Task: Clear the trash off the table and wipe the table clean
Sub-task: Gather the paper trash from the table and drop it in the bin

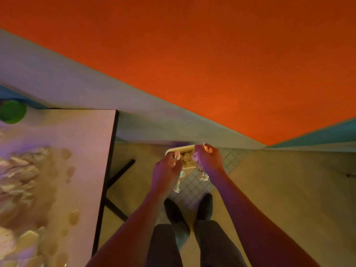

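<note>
Head view. Both hands are off the table [81, 132], to its right, above the tiled floor [194, 182] and the person's shoes [174, 211]. The left hand [166, 170] and right hand [209, 160] each have fingers curled round a wad of crumpled scraps [187, 158], pale and paper-like; loose ends hang below both hands. Directly beneath the wad, right of the table, sits a yellow-rimmed bin [181, 148], mostly hidden by the hands. Whether the scraps touch its rim cannot be told.

On the table, toward its left part, more scraps [21, 170] lie in a heap, blurred. Brownish wet patches [74, 216] spread between the heap and the table's right edge. A green round thing [12, 111] stands at the table's far left corner; what it is cannot be told.

Assessment of handling: the scraps appear light, soft and compressible, with no stiffness. Hanging strands suggest pieces may drop if the grip loosens before the wad is over the bin. Those lying in the wet patches are probably soggy and liable to tear; they are best gathered by scooping under the heap with both hands and squeezing inward, not pinching single ends. No cloth is visible for the wiping.
</note>
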{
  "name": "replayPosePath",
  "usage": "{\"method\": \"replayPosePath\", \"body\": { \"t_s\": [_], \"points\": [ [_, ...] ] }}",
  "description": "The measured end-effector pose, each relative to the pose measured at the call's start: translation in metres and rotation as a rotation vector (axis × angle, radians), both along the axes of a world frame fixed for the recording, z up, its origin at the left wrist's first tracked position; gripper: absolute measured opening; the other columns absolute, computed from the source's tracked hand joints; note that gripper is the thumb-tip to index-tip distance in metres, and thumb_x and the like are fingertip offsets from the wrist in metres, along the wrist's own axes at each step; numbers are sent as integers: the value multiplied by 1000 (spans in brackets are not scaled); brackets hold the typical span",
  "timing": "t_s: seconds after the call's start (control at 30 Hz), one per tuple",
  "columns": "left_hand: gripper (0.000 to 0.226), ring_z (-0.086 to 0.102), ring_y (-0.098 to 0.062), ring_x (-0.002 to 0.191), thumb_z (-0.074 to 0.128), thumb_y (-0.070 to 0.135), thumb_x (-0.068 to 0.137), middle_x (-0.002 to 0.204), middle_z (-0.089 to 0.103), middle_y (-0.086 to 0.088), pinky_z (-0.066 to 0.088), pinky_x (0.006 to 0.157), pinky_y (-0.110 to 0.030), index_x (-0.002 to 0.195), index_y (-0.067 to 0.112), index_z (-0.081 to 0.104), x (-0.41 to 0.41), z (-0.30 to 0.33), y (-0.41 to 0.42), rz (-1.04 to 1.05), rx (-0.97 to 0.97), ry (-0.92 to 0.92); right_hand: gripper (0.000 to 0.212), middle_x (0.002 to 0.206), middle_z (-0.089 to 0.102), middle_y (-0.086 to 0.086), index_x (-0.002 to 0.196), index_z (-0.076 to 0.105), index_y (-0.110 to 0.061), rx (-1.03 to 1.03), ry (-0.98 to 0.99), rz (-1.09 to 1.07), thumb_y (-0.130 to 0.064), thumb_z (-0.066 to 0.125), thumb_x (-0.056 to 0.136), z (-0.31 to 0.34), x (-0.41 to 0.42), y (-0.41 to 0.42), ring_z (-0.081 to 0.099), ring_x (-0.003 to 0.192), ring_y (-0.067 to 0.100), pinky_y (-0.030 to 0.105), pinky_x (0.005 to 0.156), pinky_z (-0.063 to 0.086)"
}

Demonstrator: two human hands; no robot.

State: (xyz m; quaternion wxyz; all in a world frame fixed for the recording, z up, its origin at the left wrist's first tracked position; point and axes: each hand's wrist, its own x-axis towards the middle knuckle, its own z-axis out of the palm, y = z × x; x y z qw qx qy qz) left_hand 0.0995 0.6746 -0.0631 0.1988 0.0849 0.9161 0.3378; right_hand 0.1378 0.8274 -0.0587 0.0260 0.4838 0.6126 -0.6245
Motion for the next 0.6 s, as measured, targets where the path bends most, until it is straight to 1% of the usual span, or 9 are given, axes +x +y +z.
{"method": "replayPosePath", "body": {
  "t_s": [0.1, 0.17, 0.27, 0.3, 0.37, 0.43, 0.5, 0.57, 0.6],
  "points": [
    [25, 71, -20, 91, 62, 41, 93, 103, 75, 0, 55, 71, -30, 113, 26, 63, -13, -44, 9, -57, -31, 2, 27, 70, 73, 4, 68, 66, -16, 50, -44, 4, -35, 61, 86, -40, -7, 7, 66, 65, 22, 36, 62, 52],
    [26, 70, -20, 95, 62, 41, 93, 106, 74, 2, 52, 72, -27, 115, 28, 63, -25, -79, 15, -72, -40, 35, 26, 74, 73, 4, 75, 68, -16, 92, -61, 23, -37, 60, 88, -70, -15, 11, 67, 75, 26, 38, 71, 53],
    [22, 69, -21, 98, 63, 37, 93, 105, 73, 1, 50, 75, -27, 112, 26, 64, -45, -140, 22, -77, -1, 63, 24, 69, 69, -3, 80, 69, -16, 126, -8, 7, -34, 59, 91, -124, -28, 16, 63, 70, 18, 29, 66, 48],
    [21, 68, -24, 99, 63, 36, 93, 106, 73, 0, 52, 77, -30, 112, 26, 63, -51, -161, 24, -76, 14, 76, 21, 69, 68, -5, 83, 70, -17, 134, 24, -16, -33, 60, 92, -143, -32, 17, 62, 70, 15, 28, 65, 47],
    [25, 67, -27, 102, 62, 37, 93, 110, 71, -2, 54, 82, -38, 116, 26, 62, -63, -205, 26, -89, 27, 109, 13, 75, 68, -8, 91, 71, -22, 149, 96, -72, -32, 62, 93, -185, -43, 19, 63, 74, 10, 26, 69, 48],
    [28, 65, -29, 104, 61, 38, 94, 112, 69, -4, 54, 84, -41, 118, 25, 61, -70, -250, 28, -90, 27, 150, 11, 81, 69, -7, 94, 70, -22, 165, 147, -104, -31, 63, 93, -229, -54, 20, 64, 79, 11, 26, 72, 48],
    [25, 64, -29, 102, 59, 40, 94, 111, 68, -3, 54, 83, -42, 117, 28, 59, -77, -284, 29, -88, 25, 164, 12, 84, 69, -4, 94, 68, -23, 191, 172, -121, -34, 64, 93, -262, -64, 20, 64, 82, 15, 29, 73, 49],
    [23, 64, -28, 101, 56, 42, 96, 110, 66, -2, 55, 81, -43, 116, 32, 55, -80, -323, 31, -107, 20, 175, 13, 83, 69, -6, 94, 67, -25, 212, 178, -110, -38, 63, 93, -301, -71, 19, 65, 81, 14, 30, 71, 51],
    [23, 64, -28, 100, 55, 42, 97, 111, 65, -2, 55, 80, -42, 117, 32, 55, -83, -348, 34, -124, 12, 185, 13, 81, 69, -7, 93, 66, -26, 229, 180, -80, -39, 63, 94, -327, -74, 19, 65, 78, 11, 27, 67, 51]
  ]
}}
